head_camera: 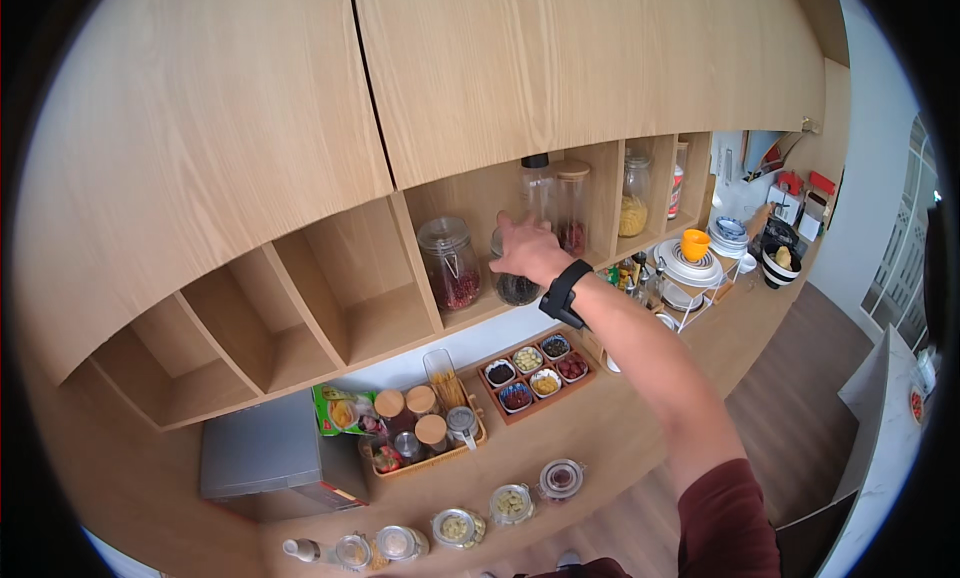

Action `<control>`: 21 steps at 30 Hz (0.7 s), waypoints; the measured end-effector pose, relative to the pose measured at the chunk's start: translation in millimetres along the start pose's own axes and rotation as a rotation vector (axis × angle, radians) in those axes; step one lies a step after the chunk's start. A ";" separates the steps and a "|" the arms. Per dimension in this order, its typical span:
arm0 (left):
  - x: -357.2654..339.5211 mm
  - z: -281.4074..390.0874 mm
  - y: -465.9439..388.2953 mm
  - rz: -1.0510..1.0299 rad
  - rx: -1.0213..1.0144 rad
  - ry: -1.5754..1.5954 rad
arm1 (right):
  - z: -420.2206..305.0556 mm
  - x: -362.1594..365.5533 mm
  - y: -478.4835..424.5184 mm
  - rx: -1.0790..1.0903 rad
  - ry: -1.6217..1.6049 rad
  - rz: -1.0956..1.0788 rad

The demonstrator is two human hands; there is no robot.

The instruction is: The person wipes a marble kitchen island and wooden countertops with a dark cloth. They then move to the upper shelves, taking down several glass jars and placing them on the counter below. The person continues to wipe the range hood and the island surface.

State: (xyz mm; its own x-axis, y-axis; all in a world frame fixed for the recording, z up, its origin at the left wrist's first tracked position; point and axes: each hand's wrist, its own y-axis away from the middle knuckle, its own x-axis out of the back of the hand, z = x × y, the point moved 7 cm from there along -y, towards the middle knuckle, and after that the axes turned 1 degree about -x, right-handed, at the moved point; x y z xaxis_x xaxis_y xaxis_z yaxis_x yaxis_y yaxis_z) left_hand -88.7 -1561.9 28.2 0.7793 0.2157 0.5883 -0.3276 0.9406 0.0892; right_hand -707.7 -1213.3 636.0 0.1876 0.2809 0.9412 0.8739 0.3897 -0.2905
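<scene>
My right hand (529,246), with a black band on the wrist, reaches into an open compartment of the wooden wall shelf. Its spread fingers and thumb curve around the top of a glass jar (516,289) with dark contents, hiding most of the lid. To the left in the same compartment stands a clip-top glass jar (451,270) of red beans or berries. Behind my hand are a bottle with a black cap (535,180) and a tall jar with a wooden lid (572,203), holding reddish contents low down. My left hand is out of view.
Clip-top jars (511,503) line the counter's front edge. Behind them are a wicker tray (431,465) of jars, a wooden tray (512,411) of small bowls and a grey box (259,447). A white rack (694,308) with plates and an orange cup stands at right.
</scene>
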 end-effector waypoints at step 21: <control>24.9 -29.3 6.1 0.190 0.150 0.027 | 161.5 -258.5 261.4 -0.100 -0.087 -0.298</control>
State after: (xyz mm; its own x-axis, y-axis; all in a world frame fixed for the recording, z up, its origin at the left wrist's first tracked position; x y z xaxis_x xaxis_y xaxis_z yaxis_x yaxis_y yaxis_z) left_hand -55.7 -1543.0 19.8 0.7094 0.3937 0.5846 -0.5435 0.8336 0.0983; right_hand -600.2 -1042.4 289.0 -0.1183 0.2426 0.9629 0.9251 0.3794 0.0180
